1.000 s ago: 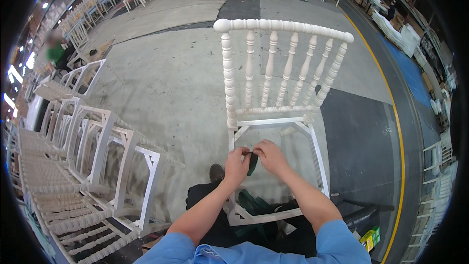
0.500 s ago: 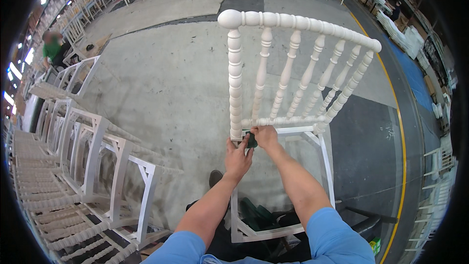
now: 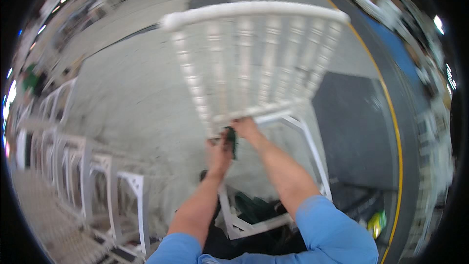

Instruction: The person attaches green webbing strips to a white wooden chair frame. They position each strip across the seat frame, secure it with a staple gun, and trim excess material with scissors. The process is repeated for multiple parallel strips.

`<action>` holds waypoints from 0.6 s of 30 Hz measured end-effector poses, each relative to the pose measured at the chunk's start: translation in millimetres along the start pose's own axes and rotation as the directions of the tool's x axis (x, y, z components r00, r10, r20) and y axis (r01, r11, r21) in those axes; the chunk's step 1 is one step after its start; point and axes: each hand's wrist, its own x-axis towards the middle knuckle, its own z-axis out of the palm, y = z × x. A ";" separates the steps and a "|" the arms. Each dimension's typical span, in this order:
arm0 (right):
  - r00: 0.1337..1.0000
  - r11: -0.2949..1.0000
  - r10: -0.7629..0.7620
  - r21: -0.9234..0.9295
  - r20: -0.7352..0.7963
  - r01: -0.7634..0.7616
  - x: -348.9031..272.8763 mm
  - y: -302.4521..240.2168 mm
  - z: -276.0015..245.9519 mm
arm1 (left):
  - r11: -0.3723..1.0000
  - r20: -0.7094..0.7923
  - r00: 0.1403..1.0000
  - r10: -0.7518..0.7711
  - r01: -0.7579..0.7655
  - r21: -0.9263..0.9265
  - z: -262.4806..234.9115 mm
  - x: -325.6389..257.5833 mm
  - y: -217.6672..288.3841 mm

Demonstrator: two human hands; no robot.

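A white wooden chair frame [image 3: 315, 146] with no seat panel stands before me, its turned-spindle backrest [image 3: 266, 76] on the far side. Both my hands are at the left corner where the backrest meets the seat frame. My left hand [image 3: 218, 155] closes by the foot of the left post, fingers against a limp, dark green piece [image 3: 231, 139]. Its exact kind cannot be made out. Close beside it, my right hand [image 3: 245, 128] is closed at the lower back rail, against the top of the green piece. Motion blur smears the fingertips.
Several white chair frames [image 3: 139, 200] lie in a row at my left. A person in green [image 3: 31, 80] is at the far left. Dark green material [image 3: 256, 208] shows through the seat opening. A yellow floor line [image 3: 398, 142] runs along the right.
The whole view has shifted and blurred. The chair and both hands now appear farther left, with the backrest facing me more squarely. More of the green piece shows beside my left hand.
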 end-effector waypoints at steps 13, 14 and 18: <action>0.288 0.614 0.730 0.410 -0.620 -0.675 -524.2 62.5 -247.1 | 0.947 0.148 0.973 -0.176 0.127 0.295 7.0 -14.8 11.0; 0.229 0.404 0.781 0.192 -0.581 -0.894 -563.5 72.1 -266.4 | 0.909 0.174 0.939 -0.298 0.224 0.350 2.6 -20.9 7.8; 0.106 0.122 0.958 0.043 -0.267 -0.992 -687.9 102.7 -275.7 | 0.962 0.057 0.979 0.196 -0.204 0.182 12.9 -4.9 -4.1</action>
